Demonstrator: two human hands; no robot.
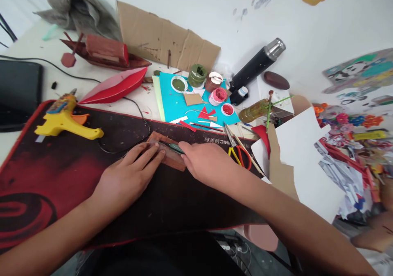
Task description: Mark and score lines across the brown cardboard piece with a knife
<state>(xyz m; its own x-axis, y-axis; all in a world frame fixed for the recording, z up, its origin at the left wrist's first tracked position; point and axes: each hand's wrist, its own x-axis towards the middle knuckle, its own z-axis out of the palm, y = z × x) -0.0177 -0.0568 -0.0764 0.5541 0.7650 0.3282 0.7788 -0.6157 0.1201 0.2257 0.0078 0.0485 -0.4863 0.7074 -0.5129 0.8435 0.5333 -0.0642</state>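
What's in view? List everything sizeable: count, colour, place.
Block: one, reddish brown, mat centre
Slim tool: one, dark greenish, over block
Mat: one, black-red, desk front
Glue gun: one, yellow, mat left
Boat: one, brown, back left
Hull shape: one, red-pink, before boat
Cardboard: one, tan, back
Cloth: one, grey, back left
Paper: one sheet, blue, beyond mat
Paint jars: three, green, brown, pink, on paper
Flask: one, black, back right
Handled tools: count unclear, yellow and orange, mat right
Large sheet: one, white, right
Flowers: several, mixed, far right
Dark panel: one, black, left edge
Left hand: one, bare, on block
Right hand: one, bare, holding tool
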